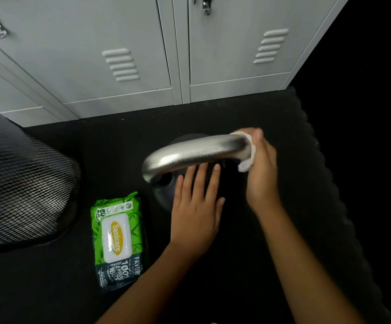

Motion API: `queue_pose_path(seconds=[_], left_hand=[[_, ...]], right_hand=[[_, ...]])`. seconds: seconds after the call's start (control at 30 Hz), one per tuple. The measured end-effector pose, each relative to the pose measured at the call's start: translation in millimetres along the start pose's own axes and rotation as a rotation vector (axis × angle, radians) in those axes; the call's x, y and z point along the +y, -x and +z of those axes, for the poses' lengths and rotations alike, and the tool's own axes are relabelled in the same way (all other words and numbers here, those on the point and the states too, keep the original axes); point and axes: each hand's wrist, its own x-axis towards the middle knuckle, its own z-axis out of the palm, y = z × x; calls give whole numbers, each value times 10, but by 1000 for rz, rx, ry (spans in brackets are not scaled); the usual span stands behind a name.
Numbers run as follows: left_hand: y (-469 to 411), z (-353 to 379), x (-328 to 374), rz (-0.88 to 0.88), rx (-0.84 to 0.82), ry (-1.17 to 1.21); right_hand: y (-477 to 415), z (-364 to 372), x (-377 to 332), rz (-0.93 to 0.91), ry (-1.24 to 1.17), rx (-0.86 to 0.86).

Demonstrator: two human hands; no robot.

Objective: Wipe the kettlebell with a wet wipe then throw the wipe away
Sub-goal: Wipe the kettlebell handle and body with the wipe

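A black kettlebell with a shiny silver handle (189,155) stands on the dark floor mat in the middle of the view. My right hand (261,174) is wrapped around the right end of the handle with a white wet wipe (248,161) pressed between palm and metal. My left hand (195,206) lies flat on the kettlebell's dark body just below the handle, fingers spread and holding nothing. Most of the black body is hidden under my hands and in shadow.
A green pack of wet wipes (117,239) lies on the mat left of the kettlebell, lid closed. A black mesh waste bin (24,190) stands at the far left. Grey metal lockers (143,54) line the back. The mat's edge (316,146) runs along the right.
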Motion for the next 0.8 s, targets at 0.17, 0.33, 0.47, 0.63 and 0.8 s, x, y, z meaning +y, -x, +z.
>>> queue_pose_path(seconds=[0.17, 0.33, 0.47, 0.63, 0.8], left_hand=[[-15, -2, 13, -7, 11, -6], [-18, 9, -3, -2, 18, -11], [-1, -1, 5, -4, 2, -2], [-14, 11, 0, -3, 3, -12], [-1, 25, -9, 2, 9, 0]], right_hand=[[-135, -11, 297, 387, -295, 150], [-277, -69, -83, 161, -4, -108], [69, -62, 106, -131, 136, -110], [-48, -10, 82, 265, -130, 104], [-121, 27, -283, -61, 368, -129]])
